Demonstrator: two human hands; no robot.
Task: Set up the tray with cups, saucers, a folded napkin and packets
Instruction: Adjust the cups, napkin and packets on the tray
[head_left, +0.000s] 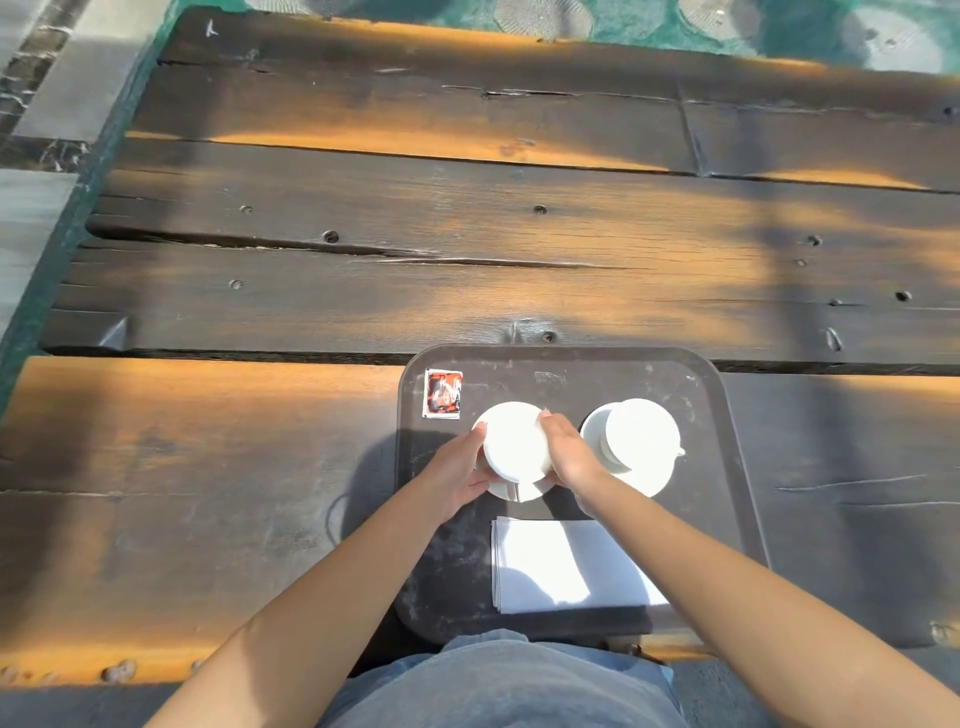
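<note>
A dark tray (727, 467) lies at the near edge of the wooden table. On its left half a white cup (514, 441) sits upside down on a white saucer (524, 491). My left hand (457, 473) grips that cup's left side and my right hand (569, 452) grips its right side. To the right a second white cup (641, 436) sits upside down on its own saucer (652, 480), untouched. A folded white napkin (556, 564) lies on the tray's near part, partly under my right forearm. A red packet (442, 393) rests in the tray's far left corner.
The tray rests on a dark, weathered plank table (363, 291) with gaps between boards. A green edge (57, 249) runs down the table's left side, with paved floor beyond. My blue-grey clothing (498, 680) shows at the bottom.
</note>
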